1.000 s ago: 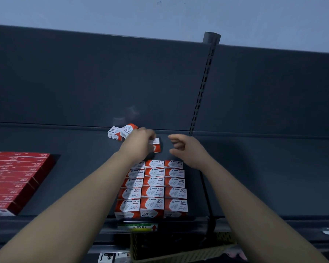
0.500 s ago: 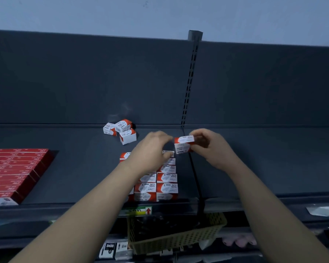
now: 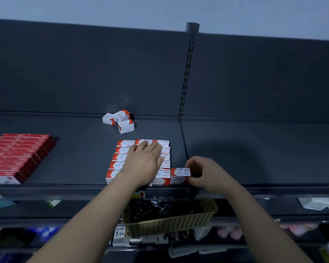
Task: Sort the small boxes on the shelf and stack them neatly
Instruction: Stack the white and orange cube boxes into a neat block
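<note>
Small red-and-white paper clip boxes form a neat block (image 3: 120,162) at the front of the dark shelf (image 3: 80,158). My left hand (image 3: 144,162) lies flat on top of that block, fingers straight. My right hand (image 3: 203,171) pinches one more box (image 3: 179,172) at its right end; the box sits at the block's front right corner, by the shelf's front edge. Three loose boxes (image 3: 120,120) lie jumbled at the back of the shelf by the back panel.
A stack of flat red packs (image 3: 17,156) lies at the shelf's left. A slotted upright (image 3: 187,73) divides the back panel. Below the shelf hangs a perforated basket (image 3: 171,219) with dark items, and lower shelves hold small goods.
My right hand brought the box down from mid-air to the block's front right corner. My left hand went from curled near the box to lying flat on the block.
</note>
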